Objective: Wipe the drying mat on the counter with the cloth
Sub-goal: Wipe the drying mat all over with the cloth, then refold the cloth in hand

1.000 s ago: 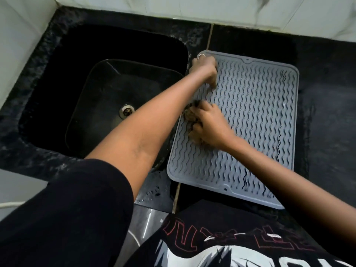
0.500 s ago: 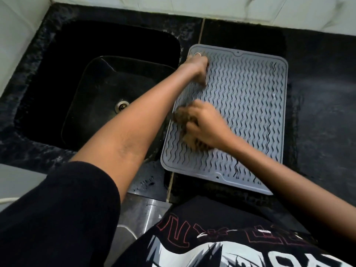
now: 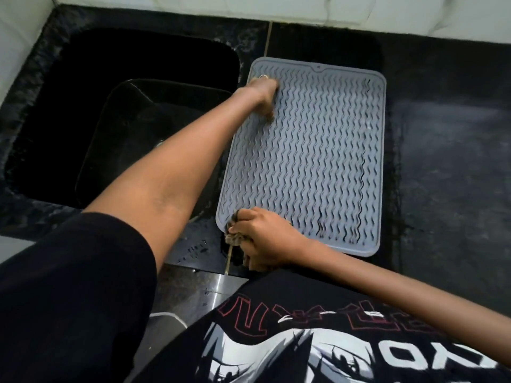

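A grey drying mat (image 3: 318, 161) with wavy ridges lies on the black counter, right of the sink. My left hand (image 3: 262, 96) presses down on the mat's far left corner, fingers curled against the surface. My right hand (image 3: 260, 241) is at the mat's near left corner, closed on a crumpled brownish cloth (image 3: 233, 239). Part of the cloth sticks out past the mat's edge. Most of the cloth is hidden under my fingers.
A deep black sink (image 3: 124, 128) sits left of the mat, my left forearm crossing above it. Dark stone counter (image 3: 448, 167) extends to the right. A white tiled wall (image 3: 331, 12) runs along the back. The counter's front edge is just below my right hand.
My right hand has dragged the cloth from the mat's left middle down to its near left corner. My left hand has stayed on the far left corner.
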A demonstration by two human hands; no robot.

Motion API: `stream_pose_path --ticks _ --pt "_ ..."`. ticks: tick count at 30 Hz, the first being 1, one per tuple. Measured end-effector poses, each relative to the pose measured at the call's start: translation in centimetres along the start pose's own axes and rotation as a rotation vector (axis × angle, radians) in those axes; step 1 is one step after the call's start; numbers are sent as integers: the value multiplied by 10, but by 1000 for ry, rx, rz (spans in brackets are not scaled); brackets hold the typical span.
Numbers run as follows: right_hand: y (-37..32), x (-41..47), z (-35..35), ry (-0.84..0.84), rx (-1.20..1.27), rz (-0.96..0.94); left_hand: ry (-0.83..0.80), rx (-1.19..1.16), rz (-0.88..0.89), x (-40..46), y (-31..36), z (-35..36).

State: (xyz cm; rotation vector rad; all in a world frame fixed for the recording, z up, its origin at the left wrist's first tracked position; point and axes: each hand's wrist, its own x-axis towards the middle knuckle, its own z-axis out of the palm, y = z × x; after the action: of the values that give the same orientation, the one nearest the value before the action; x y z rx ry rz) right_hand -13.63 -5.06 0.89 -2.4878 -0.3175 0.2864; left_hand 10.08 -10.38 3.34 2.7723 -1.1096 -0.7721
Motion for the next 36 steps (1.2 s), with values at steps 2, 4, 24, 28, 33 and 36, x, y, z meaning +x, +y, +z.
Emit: stream_pose_path --ticks 2,4,24,28,33,36 --pt "7 2 -13 -44 180 78 -1 20 10 -2 1 3" --pt "14 -3 -30 -90 479 240 45 36 39 -8 3 9" --pt "61 -59 -108 577 1688 412 -167 -1434 122 -131 64 57" --pt "55 -54 -112 706 1571 413 -138 -1529 149 -132 62 50" --pt "58 -57 -125 820 1094 449 -115 -1461 125 -136 57 44" --pt "61 -66 -136 864 937 413 -102 -1286 113 -141 53 44"
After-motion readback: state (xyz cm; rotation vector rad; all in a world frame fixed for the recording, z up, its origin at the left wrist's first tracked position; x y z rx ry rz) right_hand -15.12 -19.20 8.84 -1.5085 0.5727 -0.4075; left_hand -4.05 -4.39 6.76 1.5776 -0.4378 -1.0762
